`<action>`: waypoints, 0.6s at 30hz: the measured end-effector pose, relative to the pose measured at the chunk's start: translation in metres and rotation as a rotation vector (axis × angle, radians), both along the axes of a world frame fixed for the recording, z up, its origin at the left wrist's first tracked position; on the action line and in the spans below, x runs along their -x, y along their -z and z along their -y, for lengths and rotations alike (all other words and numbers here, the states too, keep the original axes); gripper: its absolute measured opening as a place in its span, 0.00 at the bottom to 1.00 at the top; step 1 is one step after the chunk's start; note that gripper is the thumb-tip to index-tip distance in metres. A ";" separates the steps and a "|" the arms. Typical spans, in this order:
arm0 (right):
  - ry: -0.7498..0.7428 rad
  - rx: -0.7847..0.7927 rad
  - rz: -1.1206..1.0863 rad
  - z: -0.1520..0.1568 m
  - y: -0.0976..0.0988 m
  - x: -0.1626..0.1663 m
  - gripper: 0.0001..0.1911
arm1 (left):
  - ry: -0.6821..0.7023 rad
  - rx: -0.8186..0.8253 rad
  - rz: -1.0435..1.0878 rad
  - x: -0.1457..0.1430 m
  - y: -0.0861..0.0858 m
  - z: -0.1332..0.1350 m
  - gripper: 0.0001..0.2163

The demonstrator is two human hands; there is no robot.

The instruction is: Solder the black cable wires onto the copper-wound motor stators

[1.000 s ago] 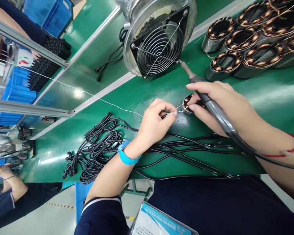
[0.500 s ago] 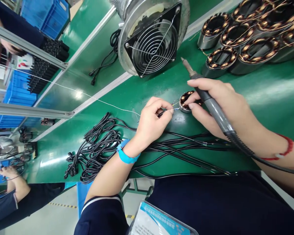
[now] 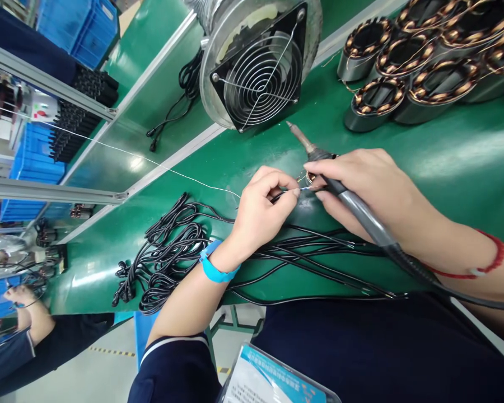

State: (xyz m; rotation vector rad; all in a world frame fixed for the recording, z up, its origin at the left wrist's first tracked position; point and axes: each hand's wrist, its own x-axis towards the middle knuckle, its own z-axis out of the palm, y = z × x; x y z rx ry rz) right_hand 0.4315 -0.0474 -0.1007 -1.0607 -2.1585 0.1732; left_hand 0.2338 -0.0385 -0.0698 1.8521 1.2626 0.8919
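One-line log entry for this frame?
left hand: pinches wire end | right hand: grips iron, tip points at fan, off the wire | stator: mostly hidden under right hand | nearby: cables

left hand [image 3: 260,210] pinching a wire [image 3: 286,193] at the stator [image 3: 309,177], right hand [image 3: 369,187] gripping the iron [image 3: 344,193], fan [image 3: 262,70] right behind.

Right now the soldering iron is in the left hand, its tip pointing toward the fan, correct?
Not quite: in the head view the soldering iron sits in the right hand; the left hand pinches a cable lead. Its tip does point toward the fan.
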 end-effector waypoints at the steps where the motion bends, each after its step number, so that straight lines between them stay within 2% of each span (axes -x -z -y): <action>1: 0.018 0.011 -0.016 0.002 -0.003 -0.001 0.18 | 0.003 -0.002 -0.006 0.000 0.000 0.000 0.05; 5: 0.211 0.118 -0.198 0.024 -0.024 -0.005 0.20 | 0.029 -0.051 -0.020 -0.002 0.003 0.000 0.06; 7: 0.256 0.186 -0.289 0.036 -0.029 -0.010 0.21 | 0.025 -0.079 -0.066 -0.002 0.005 0.000 0.06; 11: 0.149 0.179 -0.246 0.053 -0.019 -0.024 0.12 | 0.019 -0.140 -0.142 -0.003 0.008 -0.002 0.06; 13: 0.177 0.211 -0.255 0.060 -0.011 -0.029 0.10 | 0.017 -0.160 -0.158 -0.003 0.008 -0.002 0.07; 18: 0.330 0.384 -0.303 0.072 -0.006 -0.033 0.19 | 0.027 -0.180 -0.153 -0.002 0.008 -0.002 0.06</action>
